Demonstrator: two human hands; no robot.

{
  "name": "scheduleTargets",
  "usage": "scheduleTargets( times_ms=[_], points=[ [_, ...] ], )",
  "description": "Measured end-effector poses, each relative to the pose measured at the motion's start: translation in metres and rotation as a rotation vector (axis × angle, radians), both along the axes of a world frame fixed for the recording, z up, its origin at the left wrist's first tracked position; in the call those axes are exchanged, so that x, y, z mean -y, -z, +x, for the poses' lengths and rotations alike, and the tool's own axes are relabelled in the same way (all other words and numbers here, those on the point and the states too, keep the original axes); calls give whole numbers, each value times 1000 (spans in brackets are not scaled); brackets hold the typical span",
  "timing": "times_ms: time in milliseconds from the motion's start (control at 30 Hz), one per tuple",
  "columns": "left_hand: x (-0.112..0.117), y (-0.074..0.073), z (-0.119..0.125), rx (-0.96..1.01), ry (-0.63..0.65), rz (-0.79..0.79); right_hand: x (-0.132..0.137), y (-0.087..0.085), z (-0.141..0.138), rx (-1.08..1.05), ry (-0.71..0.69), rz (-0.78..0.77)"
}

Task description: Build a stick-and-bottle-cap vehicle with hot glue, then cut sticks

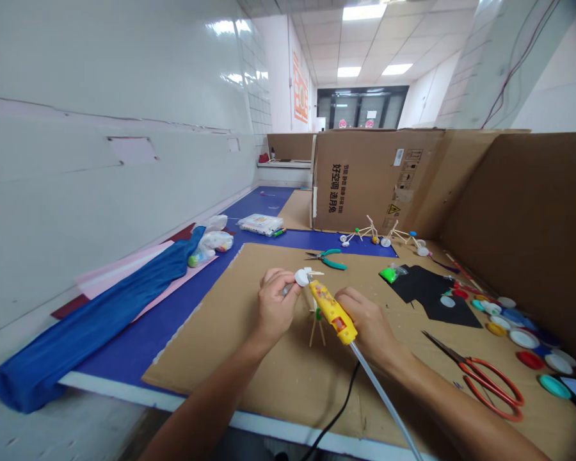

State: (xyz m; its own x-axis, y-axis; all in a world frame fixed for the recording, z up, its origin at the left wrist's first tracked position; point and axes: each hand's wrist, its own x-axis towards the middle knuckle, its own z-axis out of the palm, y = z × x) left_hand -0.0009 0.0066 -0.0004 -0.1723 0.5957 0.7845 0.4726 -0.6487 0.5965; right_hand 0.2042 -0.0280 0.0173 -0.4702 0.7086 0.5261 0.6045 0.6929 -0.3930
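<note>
The left hand (pixel 277 301) pinches a white cap (pixel 302 277) between thumb and fingers, and the right hand (pixel 367 323) grips a yellow glue gun (pixel 333 310), its nozzle pointed at the cap; whether the two touch is unclear. A translucent glue stick (pixel 381 387) runs out of the gun's rear, below the right hand. Between the hands is a stick frame (pixel 321 333) with a green lump, partly hidden by the gun; I cannot tell whether the cap is joined to it.

Just beyond the hands, teal-handled pliers (pixel 333 263) lie on a cardboard sheet (pixel 230 307) that covers part of the bench (pixel 108 358). Farther ahead, two stick models (pixel 363 232) stand near a large carton (pixel 379 186). To the right hand's right are black sheets (pixel 415 285), orange-handled scissors (pixel 464 363) and scattered coloured lids (pixel 529 360). A blue cloth (pixel 120 333) lies left of the left hand.
</note>
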Motion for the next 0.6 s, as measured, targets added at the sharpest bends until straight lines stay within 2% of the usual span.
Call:
scheduleTargets(
  times_ms=[433,600],
  points=[
    [0,-1,-3,-42,77,-36,-1,-2,3,15,-15,21],
    [-1,-2,-5,-35,154,-59,-4,-6,6,35,-42,25]
  ],
)
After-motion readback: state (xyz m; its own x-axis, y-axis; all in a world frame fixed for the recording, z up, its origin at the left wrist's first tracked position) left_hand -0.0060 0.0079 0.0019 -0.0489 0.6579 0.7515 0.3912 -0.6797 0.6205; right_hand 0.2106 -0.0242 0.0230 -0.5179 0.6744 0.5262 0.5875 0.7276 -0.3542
